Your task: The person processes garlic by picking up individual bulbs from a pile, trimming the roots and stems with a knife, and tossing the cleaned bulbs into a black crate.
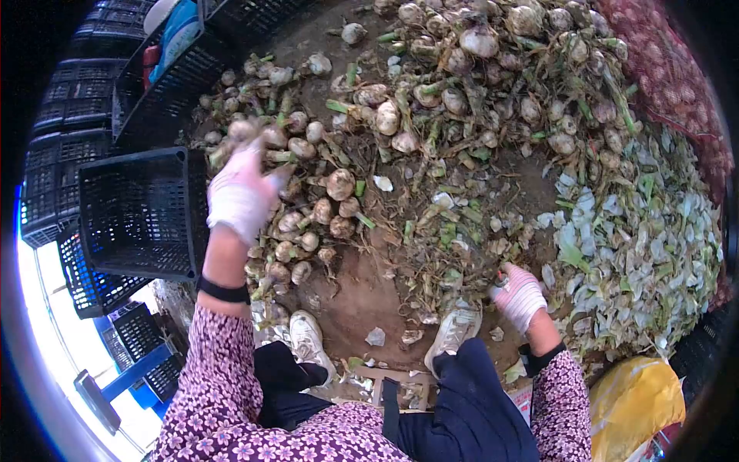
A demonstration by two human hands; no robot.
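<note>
My left hand point(245, 191), in a white and pink glove, reaches over the pile of trimmed garlic bulbs point(339, 185) on the left. Its thumb stands away from the fingers, and a blurred garlic bulb point(242, 129) shows right at the fingertips. My right hand point(520, 297), gloved too, is closed low over the ground, beside my right shoe point(456, 337). A small red and dark bit of something point(501, 277) pokes out of its curled fingers; I cannot tell what it is. Cut stalks and roots point(450, 258) lie close by.
Untrimmed garlic point(531, 85) is heaped at the back. Papery peelings point(631, 254) pile up on the right, below a red mesh sack point(677, 85) of bulbs. Black plastic crates point(138, 212) stand on the left. A yellow bag point(639, 404) sits at the lower right.
</note>
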